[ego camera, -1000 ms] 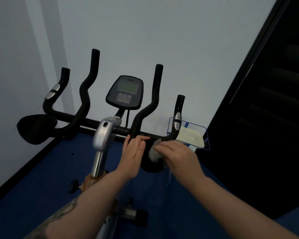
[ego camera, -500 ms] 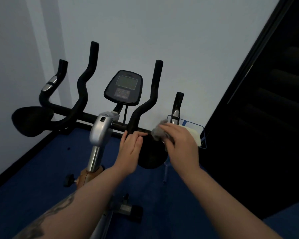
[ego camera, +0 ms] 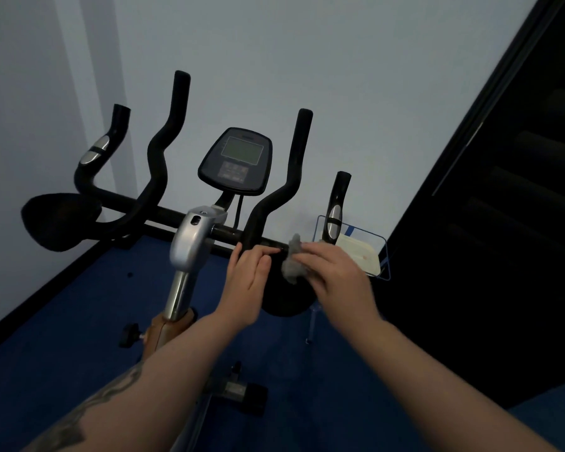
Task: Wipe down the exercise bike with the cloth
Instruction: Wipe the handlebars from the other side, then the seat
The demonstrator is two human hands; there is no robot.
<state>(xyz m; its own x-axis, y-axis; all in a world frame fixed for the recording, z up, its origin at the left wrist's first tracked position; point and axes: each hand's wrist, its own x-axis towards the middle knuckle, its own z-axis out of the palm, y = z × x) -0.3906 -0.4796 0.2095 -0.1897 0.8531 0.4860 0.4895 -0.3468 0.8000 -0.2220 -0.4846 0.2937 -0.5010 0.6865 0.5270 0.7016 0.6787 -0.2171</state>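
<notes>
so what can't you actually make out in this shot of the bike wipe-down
- Right elbow pad, head view: mostly covered by the right hand and the grey cloth, so the wiped spot is hidden.
- Console, head view: screen and buttons too dim and small to read.
- Left hand, head view: fingertips lie on the crossbar; how firmly they press cannot be told.
- Bike's saddle and pedals: cut off by the bottom edge.
- Right side of the room: too dark to make out.

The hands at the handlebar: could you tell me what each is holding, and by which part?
The right hand grips the bunched grey cloth by its right part. The left hand holds nothing; its straight fingers rest on the handlebar.
</notes>
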